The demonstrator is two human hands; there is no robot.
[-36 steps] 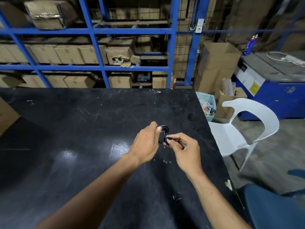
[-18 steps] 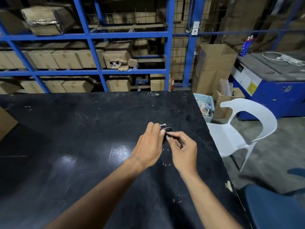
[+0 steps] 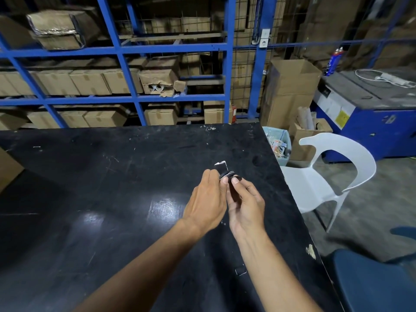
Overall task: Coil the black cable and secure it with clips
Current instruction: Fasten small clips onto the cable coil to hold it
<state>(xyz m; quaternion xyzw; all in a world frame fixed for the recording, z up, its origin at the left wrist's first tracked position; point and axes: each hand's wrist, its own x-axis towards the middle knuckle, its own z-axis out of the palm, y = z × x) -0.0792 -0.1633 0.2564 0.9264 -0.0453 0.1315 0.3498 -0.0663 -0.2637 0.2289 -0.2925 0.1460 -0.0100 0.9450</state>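
A small coil of black cable (image 3: 230,174) is pinched between both hands just above the black table (image 3: 112,176). My left hand (image 3: 208,199) grips the coil from the left, thumb on its near side. My right hand (image 3: 245,203) holds it from the right with thumb and forefinger. A black binder clip (image 3: 221,168) with silver wire handles sticks up from the coil's far side. Much of the coil is hidden by my fingers. Another small clip (image 3: 240,270) lies on the table near my right forearm.
The table's right edge runs close to my right arm. A white plastic chair (image 3: 326,183) and a blue chair seat (image 3: 371,280) stand to the right. Blue shelving (image 3: 126,70) with cardboard boxes rises behind the table. A blue machine (image 3: 371,122) stands far right.
My hands have closed together around the coil, which was an open loop a second ago. A clip with silver handles now shows on its far side.
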